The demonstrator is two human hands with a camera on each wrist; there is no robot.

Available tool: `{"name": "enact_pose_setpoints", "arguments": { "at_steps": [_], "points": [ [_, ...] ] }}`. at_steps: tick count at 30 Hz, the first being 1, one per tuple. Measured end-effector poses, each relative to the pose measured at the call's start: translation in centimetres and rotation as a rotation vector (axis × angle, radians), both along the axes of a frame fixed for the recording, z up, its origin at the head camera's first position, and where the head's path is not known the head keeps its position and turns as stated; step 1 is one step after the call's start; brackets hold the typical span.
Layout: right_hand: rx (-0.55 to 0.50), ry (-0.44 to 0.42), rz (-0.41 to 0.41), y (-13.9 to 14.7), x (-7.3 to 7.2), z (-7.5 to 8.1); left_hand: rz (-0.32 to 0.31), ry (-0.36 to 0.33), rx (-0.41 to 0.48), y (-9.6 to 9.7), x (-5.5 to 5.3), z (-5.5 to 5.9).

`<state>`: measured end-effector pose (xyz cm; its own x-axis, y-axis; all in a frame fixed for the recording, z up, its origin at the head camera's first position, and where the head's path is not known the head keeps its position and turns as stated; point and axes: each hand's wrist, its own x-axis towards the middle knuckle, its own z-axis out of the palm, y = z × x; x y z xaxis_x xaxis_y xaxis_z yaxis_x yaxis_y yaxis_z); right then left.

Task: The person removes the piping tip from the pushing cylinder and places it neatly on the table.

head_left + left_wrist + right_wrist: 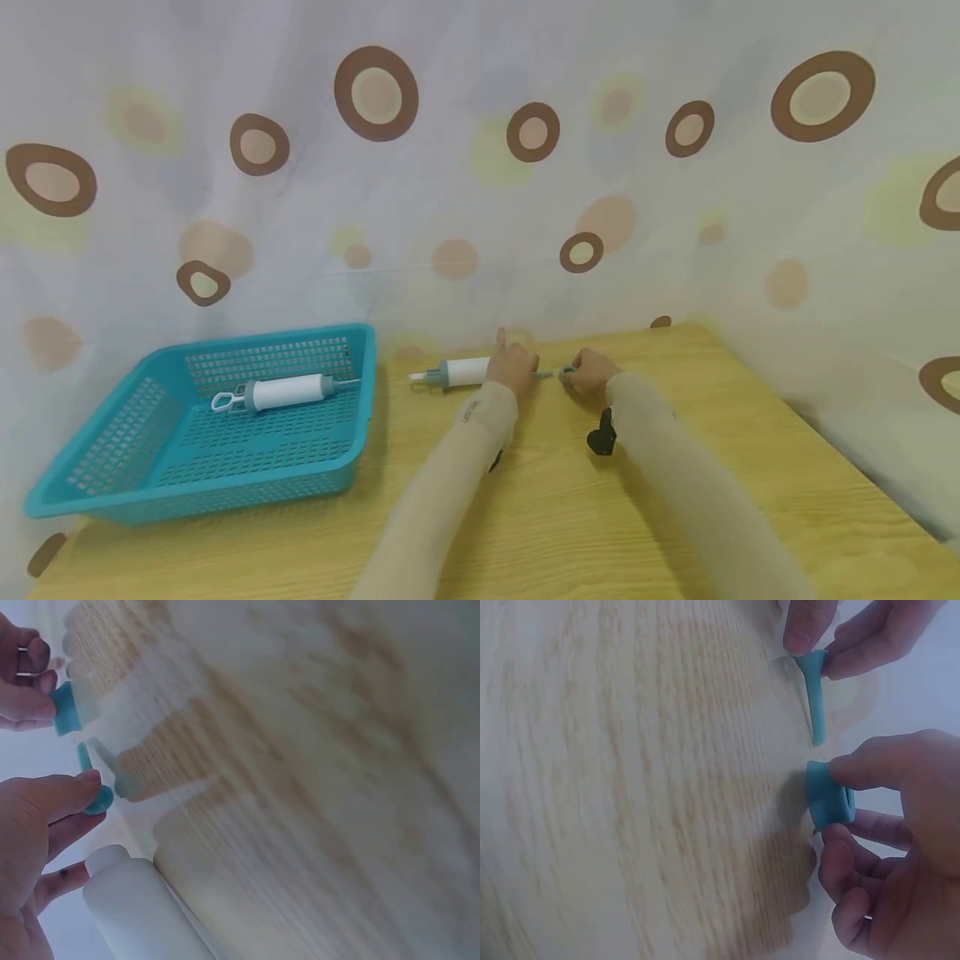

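Between thumb and fingers, my left hand [513, 367] pinches a small teal cone-shaped nozzle [815, 697] by its wide end. The nozzle's narrow tip points at a teal ring-shaped collar [829, 796], a short gap away. That collar is pinched by my right hand [592, 372], close over the table. Under and beside my left hand lies a syringe-like tool with a white barrel [467, 372] and a grey-teal end with a handle at its left. In the left wrist view the barrel's narrower white end [107, 859] is bare, near the left fingers.
To the left stands a teal plastic basket [360, 433] with perforated walls. Inside it lies another syringe-like tool [288, 392] with white barrel, loop handle and thin nozzle. A patterned curtain [450, 167] hangs behind the wooden table [540, 517].
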<state>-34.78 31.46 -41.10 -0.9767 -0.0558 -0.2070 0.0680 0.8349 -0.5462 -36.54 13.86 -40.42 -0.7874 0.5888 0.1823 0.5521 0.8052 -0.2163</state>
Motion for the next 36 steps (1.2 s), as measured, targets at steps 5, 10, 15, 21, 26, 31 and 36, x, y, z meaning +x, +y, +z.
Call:
{"name": "enact_pose_setpoints", "arguments": {
  "at_steps": [5, 10, 15, 21, 26, 31, 36],
  "points": [
    [0.01, -0.042, -0.022, 0.0, -0.1, 0.0, -0.007, -0.004, 0.038, -0.5, 0.0, 0.1],
    [0.01, -0.041, -0.036, 0.1, 0.2, 1.0, -0.02, 0.017, 0.083, -0.6, -0.5, 0.3],
    [0.033, -0.001, -0.029, -0.1, 0.4, 2.1, -0.015, 0.028, 0.077, -0.6, -0.9, 0.4],
    [0.075, 0.021, 0.013, -0.6, 0.8, 2.7, 0.012, 0.04, 0.031, -1.1, -0.8, 0.5],
    [0.051, 0.052, 0.017, -1.4, 0.8, 3.1, 0.011, 0.014, 0.055, -1.9, -0.7, 0.9],
    [0.047, 0.105, 0.04, -2.1, 0.6, 3.4, 0.032, 0.019, 0.063, -2.6, -0.6, 1.4],
    [0.073, 0.155, 0.066, -2.7, 0.3, 3.6, 0.046, 0.03, 0.045, -3.2, -0.7, 1.7]
  ]
}}
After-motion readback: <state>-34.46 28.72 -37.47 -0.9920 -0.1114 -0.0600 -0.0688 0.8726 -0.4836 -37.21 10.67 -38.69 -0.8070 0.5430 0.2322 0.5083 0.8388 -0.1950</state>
